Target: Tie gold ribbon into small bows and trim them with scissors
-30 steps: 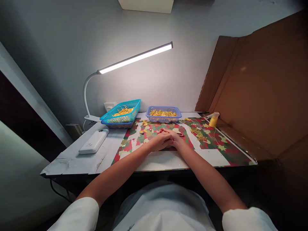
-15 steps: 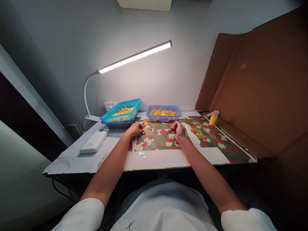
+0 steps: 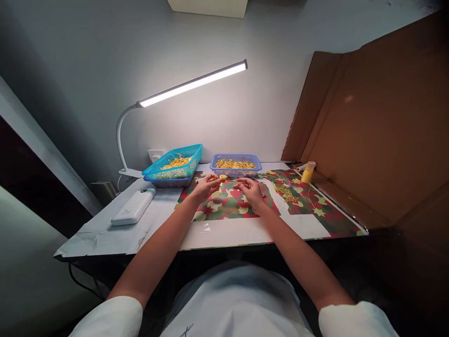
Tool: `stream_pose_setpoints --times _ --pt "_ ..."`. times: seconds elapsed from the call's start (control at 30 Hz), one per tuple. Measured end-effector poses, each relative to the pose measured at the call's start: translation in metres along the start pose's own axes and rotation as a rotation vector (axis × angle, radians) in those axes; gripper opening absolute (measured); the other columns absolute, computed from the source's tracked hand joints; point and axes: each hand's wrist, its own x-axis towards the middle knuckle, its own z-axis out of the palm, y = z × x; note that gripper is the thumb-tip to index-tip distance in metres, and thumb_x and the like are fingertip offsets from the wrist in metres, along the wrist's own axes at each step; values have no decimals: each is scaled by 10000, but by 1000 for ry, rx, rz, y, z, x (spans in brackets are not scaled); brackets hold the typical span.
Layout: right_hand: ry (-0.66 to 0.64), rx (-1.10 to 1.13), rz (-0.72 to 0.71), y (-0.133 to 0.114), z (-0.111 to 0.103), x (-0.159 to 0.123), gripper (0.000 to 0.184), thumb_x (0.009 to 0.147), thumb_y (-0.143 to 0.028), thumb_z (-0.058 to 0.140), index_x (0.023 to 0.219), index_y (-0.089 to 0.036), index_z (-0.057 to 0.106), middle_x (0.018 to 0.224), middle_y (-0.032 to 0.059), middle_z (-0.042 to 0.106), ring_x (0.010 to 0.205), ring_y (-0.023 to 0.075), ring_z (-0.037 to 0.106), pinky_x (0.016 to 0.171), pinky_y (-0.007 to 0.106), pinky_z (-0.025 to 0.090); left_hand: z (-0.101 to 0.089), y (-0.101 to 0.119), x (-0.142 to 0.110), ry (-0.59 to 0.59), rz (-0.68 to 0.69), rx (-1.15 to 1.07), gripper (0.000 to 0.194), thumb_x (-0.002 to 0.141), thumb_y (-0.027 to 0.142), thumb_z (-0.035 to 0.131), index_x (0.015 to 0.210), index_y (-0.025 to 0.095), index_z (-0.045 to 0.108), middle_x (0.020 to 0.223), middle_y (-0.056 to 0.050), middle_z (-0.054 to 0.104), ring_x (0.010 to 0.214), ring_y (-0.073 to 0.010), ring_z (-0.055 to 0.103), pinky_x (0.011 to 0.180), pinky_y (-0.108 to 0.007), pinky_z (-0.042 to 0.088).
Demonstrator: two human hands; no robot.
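Admittedly, the small yellow piece (image 3: pixel 223 177) is hard to make out: its near end is lost behind the fingers of the left hand (image 3: pixel 205 188), and its exact shape is too small to tell. It sits at the tips of those fingers, raised in front of the patterned sheet (image 3: pixel 228 209) on the desk (image 3: pixel 231 231), and its free end points to the right, toward the other hand; its long axis seems to run roughly sideways, though this is uncertain at such a size. The left fingers are pinched together on the piece. Just across a narrow gap, the right hand (image 3: pixel 251 192) faces them with thumb and forefinger drawn close together; whether anything thin lies between them cannot be told. A small dark-red item (image 3: pixel 264 195) shows partly beside the right hand, its rest covered. Beyond the fingers stands a periwinkle basket (image 3: pixel 220 172) full of golden pieces (image 3: pixel 235 164); to the left of the left fingers, a turquoise basket (image 3: pixel 196 159) rests tilted on a darker blue basket (image 3: pixel 168 183), which it mostly hides. Right of the right fingers lies a tangle of golden strands (image 3: pixel 286 193), with a yellow bottle (image 3: pixel 307 173) farther off. Well above the fingers, a lamp (image 3: pixel 192 84) glows, and a pale box (image 3: pixel 208 7) is cut off by the upper edge.
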Motion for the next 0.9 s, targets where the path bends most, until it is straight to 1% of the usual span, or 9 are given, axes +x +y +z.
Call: stream_pose_setpoints --times 0.13,0.23,0.33,0.43,0.53,0.63,0.8,0.9 --pt "-64 7 -18 -5 4 -4 178 739 -371 651 773 -207 590 727 34 708 742 187 688 788 352 527 8 -3 -6 -41 -67 -160 336 559 129 845 846 143 672 785 -9 693 608 -53 593 622 -184 496" --pt "-98 -64 -95 -11 7 -11 125 754 -337 616 764 -214 595 717 21 686 715 179 670 739 335 531 8 -5 -8 -73 -94 -171 293 606 47 793 871 136 706 774 -20 698 617 -63 607 645 -195 513" --pt "-120 -159 -182 -14 8 -15 76 762 -282 570 764 -215 608 703 15 666 695 171 648 681 314 523 8 -7 -9 -116 -130 -162 309 599 0 781 871 134 718 770 -17 701 640 -69 625 645 -185 513" --pt "-151 -232 -238 -13 8 -16 84 757 -235 541 774 -216 620 698 9 664 695 166 641 696 309 508 8 -8 -10 -167 -147 -165 320 618 -8 770 899 139 725 794 -18 705 659 -69 633 653 -182 514" --pt "-170 -265 -261 -12 7 -16 93 760 -233 532 766 -220 624 698 8 668 700 169 640 712 311 498 7 -10 -9 -203 -145 -172 314 643 -9 754 916 143 727 808 -21 706 661 -65 631 656 -178 514" --pt "-159 -275 -265 -12 7 -16 85 762 -245 542 752 -221 622 692 11 669 690 172 637 705 309 495 6 -10 -9 -220 -150 -188 316 650 -11 744 922 150 729 819 -21 708 664 -64 629 660 -171 514" --pt "-149 -297 -288 -13 7 -16 91 775 -230 528 757 -217 616 706 14 672 687 166 633 723 308 493 6 -10 -10 -224 -168 -212 353 616 -7 760 927 156 730 854 -26 716 703 -77 648 671 -161 519" --pt "-159 -310 -285 -13 6 -17 95 780 -225 526 755 -220 617 713 13 674 698 167 633 737 312 495 6 -10 -10 -223 -166 -205 353 631 0 754 944 161 725 858 -29 717 710 -84 653 676 -169 525"
